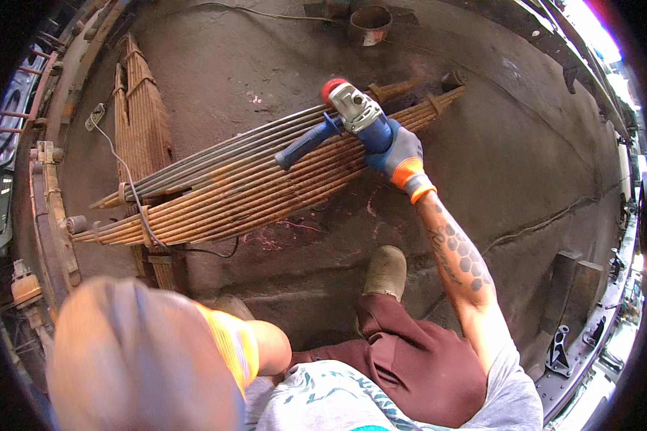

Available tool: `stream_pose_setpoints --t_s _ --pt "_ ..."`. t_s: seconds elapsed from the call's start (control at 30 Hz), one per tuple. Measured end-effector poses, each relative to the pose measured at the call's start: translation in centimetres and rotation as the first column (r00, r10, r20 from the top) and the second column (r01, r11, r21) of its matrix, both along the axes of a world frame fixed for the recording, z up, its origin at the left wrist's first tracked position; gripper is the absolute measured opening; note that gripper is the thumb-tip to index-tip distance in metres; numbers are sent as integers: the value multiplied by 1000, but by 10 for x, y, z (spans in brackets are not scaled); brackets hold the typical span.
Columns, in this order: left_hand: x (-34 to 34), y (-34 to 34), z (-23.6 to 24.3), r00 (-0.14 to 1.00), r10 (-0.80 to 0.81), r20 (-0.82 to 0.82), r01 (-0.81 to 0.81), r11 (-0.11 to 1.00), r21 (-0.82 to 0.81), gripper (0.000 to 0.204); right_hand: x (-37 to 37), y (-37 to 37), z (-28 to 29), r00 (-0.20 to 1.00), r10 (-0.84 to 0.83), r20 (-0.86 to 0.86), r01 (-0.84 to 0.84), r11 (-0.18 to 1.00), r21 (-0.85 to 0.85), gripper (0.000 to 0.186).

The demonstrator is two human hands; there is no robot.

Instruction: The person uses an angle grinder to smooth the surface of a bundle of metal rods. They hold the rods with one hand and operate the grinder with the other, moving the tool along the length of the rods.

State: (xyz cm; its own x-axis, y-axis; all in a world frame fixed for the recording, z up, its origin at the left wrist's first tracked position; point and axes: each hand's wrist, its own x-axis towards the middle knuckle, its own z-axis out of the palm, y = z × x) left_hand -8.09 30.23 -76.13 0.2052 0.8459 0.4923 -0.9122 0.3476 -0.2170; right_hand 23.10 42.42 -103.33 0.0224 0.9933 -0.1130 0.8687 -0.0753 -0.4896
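My right hand (405, 156), in a grey glove with an orange cuff, is wrapped round the blue body of an angle grinder (359, 109). Its head carries a red round piece (332, 89), and a blue side handle (303, 146) sticks out to the left. The grinder is over two stacks of leaf springs lying side by side: a near rusty stack (259, 201) and a far one with greyer, barer edges (244, 144). Large and blurred at the lower left, my gloved left hand (140, 359) is raised near the camera. Its fingers cannot be made out.
Another rusty leaf spring stack (145, 118) lies crosswise beneath at the left. A cord (116, 149) runs over the springs from a socket piece (95, 116). A metal bucket (371, 27) stands at the back; dark blocks (574, 284) and a metal rail (589, 352) are at the right.
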Motion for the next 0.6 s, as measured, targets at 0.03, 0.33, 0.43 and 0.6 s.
stream_pose_setpoints --t_s 0.03,0.33,0.43,0.6 --pt "-8 14 -10 840 378 -390 -351 926 141 44 -6 1 -1 1000 12 -9 -12 1000 -7 52" --pt "64 80 -260 -924 319 -211 98 731 676 55 2 1 -14 999 22 32 -25 994 105 57" --pt "79 108 -281 -928 168 -332 15 909 417 48 13 4 1 995 54 78 -64 988 137 61" --pt "72 125 -264 -970 123 -212 72 970 232 33 5 18 -13 993 63 95 -76 987 141 62"
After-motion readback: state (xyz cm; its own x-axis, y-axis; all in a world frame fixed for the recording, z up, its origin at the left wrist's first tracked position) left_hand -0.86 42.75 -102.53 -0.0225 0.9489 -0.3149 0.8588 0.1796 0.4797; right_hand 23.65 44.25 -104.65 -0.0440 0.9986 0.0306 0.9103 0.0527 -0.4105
